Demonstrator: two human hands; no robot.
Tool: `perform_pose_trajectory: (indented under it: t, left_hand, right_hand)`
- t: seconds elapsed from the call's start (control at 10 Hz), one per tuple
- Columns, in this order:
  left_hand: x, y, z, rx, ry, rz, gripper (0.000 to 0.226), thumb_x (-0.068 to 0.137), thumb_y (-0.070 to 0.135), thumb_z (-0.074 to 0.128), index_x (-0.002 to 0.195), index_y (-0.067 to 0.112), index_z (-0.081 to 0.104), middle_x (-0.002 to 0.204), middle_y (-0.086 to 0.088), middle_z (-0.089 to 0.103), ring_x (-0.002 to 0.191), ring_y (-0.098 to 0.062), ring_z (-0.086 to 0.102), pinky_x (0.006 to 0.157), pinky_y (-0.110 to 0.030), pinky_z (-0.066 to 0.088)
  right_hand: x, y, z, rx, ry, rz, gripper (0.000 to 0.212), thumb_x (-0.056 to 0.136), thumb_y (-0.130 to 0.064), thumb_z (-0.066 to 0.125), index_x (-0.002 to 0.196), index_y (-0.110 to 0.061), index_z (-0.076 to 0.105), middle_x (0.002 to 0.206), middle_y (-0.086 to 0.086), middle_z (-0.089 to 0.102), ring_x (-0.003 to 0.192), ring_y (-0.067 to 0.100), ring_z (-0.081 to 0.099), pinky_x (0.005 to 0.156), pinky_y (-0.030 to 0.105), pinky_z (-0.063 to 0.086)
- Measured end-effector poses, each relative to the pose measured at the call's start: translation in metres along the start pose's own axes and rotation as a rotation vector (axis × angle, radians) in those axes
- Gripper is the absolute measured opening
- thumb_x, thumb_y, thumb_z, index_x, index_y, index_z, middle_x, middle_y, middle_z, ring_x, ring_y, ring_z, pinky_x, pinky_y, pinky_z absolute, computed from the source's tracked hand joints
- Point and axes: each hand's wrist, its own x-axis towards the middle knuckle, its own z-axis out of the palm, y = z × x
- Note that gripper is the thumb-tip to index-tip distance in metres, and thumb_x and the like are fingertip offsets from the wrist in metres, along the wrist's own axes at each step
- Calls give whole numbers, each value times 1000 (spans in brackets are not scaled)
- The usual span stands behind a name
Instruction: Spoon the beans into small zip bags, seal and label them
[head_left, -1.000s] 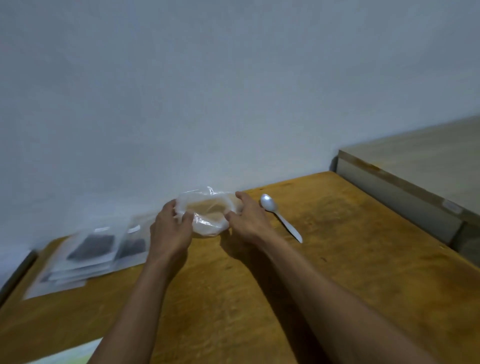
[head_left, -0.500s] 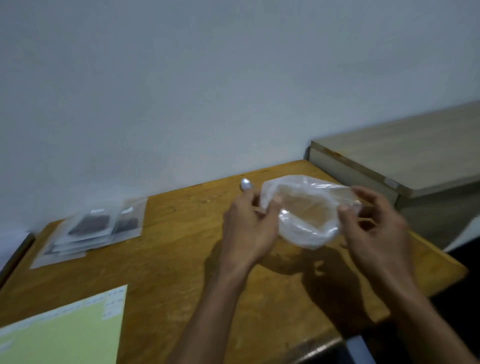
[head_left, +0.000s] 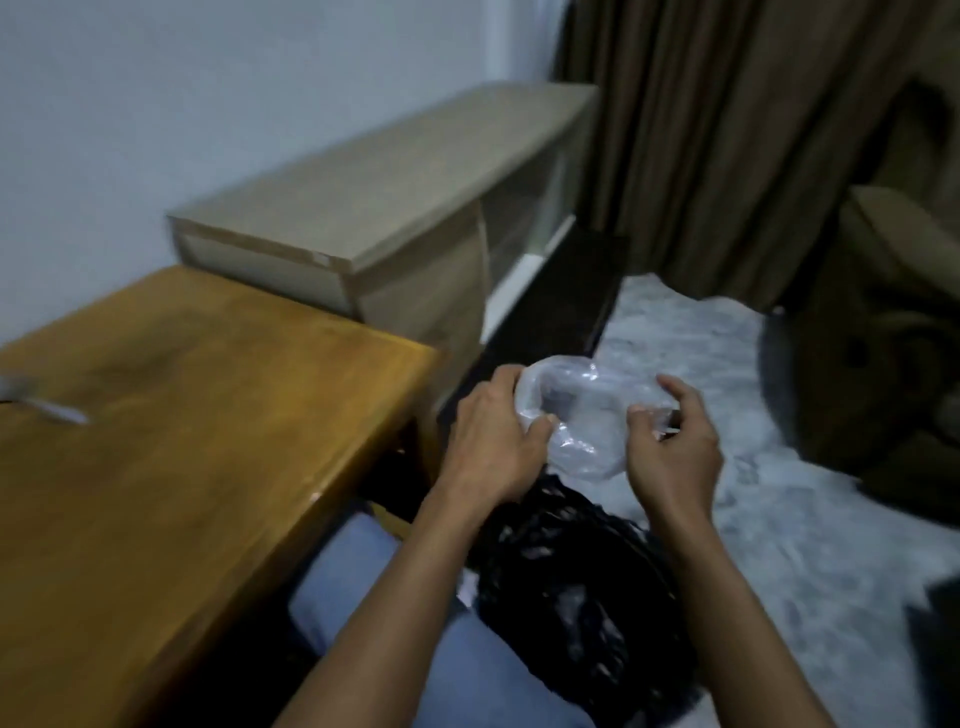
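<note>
A clear plastic bag (head_left: 582, 421) hangs in the air to the right of the wooden table (head_left: 182, 415), past its edge. My left hand (head_left: 493, 441) grips the bag's left rim and my right hand (head_left: 670, 441) grips its right rim, holding the mouth spread apart. The bag looks empty. A white spoon (head_left: 36, 400) lies blurred at the table's far left edge. Below my hands sits a black crinkled plastic bag (head_left: 571, 587) on the floor beside my knee.
A low light-wood cabinet (head_left: 374, 208) stands behind the table against the wall. Brown curtains (head_left: 727, 130) hang at the back right. A grey-white rug (head_left: 779, 493) covers the floor. A dark object (head_left: 857, 389) sits at the right.
My view has swung to the right. Both hands carried the clear bag off the table to the space over the black bag. The zip bags and yellow sheet have left the view.
</note>
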Motion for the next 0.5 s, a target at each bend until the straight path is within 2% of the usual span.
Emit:
perform_pose_trajectory:
  t: [0.1, 0.2, 0.3, 0.4, 0.5]
  left_hand:
    - [-2, -16, 52, 4, -176, -79, 45, 85, 33, 67, 127, 22, 56, 118, -4, 69, 110, -26, 64, 87, -33, 52]
    - [-10, -36, 91, 9, -281, -179, 45, 87, 27, 70, 128, 18, 57, 121, -4, 68, 112, -22, 62, 78, -23, 43]
    - [-17, -59, 122, 48, -371, -284, 47, 89, 27, 72, 131, 16, 54, 126, -9, 64, 111, -27, 62, 79, -29, 48]
    - [-24, -79, 143, 73, -454, -386, 71, 90, 31, 72, 150, 16, 38, 143, -14, 55, 126, -32, 56, 99, -38, 51]
    - [-23, -87, 150, 139, -469, -406, 85, 89, 34, 74, 158, 15, 26, 150, -13, 50, 137, -33, 48, 108, -39, 45]
  right_hand:
    - [-2, 49, -18, -93, 3, 141, 35, 93, -18, 60, 127, -26, 58, 96, 0, 62, 90, 19, 63, 77, 22, 40]
    - [-10, 98, -26, -191, -27, 254, 35, 92, -19, 59, 127, -23, 55, 111, 8, 65, 104, 29, 62, 84, 30, 44]
    - [-21, 135, -28, -287, -92, 350, 34, 94, -22, 57, 128, -24, 51, 120, 12, 64, 106, 31, 61, 82, 35, 50]
    - [-31, 162, -32, -405, -173, 396, 45, 94, -26, 60, 137, -27, 45, 132, 11, 57, 118, 34, 56, 89, 41, 51]
    - [-30, 172, -32, -439, -186, 450, 59, 91, -32, 63, 146, -29, 40, 143, 12, 48, 130, 35, 48, 101, 46, 48]
